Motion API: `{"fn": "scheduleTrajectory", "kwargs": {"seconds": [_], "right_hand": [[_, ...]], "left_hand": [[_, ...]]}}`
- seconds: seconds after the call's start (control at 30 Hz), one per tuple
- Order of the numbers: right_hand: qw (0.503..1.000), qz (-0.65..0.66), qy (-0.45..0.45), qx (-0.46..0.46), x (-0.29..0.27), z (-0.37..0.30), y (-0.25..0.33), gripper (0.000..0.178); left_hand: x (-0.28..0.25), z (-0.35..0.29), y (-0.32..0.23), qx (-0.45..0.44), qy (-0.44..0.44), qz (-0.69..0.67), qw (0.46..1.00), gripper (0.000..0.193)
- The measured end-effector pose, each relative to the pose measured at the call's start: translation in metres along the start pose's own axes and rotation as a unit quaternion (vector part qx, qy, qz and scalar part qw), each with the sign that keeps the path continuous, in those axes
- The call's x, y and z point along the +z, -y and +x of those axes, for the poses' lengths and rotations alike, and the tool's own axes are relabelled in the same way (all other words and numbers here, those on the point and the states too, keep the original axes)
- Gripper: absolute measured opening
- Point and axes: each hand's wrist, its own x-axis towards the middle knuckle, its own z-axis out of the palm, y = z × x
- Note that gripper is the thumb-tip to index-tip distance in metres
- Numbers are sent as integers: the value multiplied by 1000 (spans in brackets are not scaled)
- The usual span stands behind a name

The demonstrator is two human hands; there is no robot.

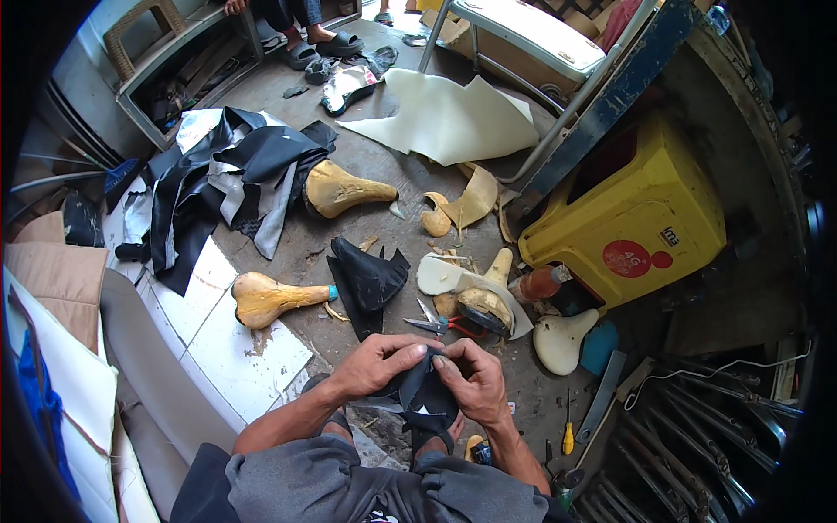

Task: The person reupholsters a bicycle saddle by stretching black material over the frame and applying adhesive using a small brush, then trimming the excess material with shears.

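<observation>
Between my knees, both hands pinch the upper edge of a black cover piece, which looks like leatherette. My left hand grips it from the left, and my right hand from the right, their fingertips almost meeting. Just beyond them lie scissors with red and dark handles. A second black cover rests crumpled on the floor ahead. To its left is a yellowish foam bicycle saddle with a blue-tipped nose. Another yellow saddle lies farther off, beside a heap of black and silver sheeting.
A yellow plastic stool lies tipped at the right. Near it are a pale saddle, a reddish bottle and a yellow-handled screwdriver. Dark metal tubes fill the lower right. A cream foam sheet spreads ahead; a person's sandalled feet are beyond.
</observation>
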Motion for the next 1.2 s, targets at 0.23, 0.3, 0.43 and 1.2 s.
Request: {"fn": "scheduleTrajectory", "kwargs": {"seconds": [0.23, 0.3, 0.43, 1.2], "right_hand": [[998, -58, -5, -33, 5, 2, 7, 15], [991, -96, -26, -84, 6, 2, 4, 14], [990, -104, -38, -89, 6, 3, 6, 14], [983, -133, -47, -115, 7, 5, 11, 9]], "left_hand": [[-1, 0, 7, 19, -17, 27, 999, 35], [6, 1, 5, 34, -39, 38, 998, 34], [14, 2, 11, 85, -99, 55, 990, 30], [3, 6, 14, -65, -42, -191, 979, 30]]}}
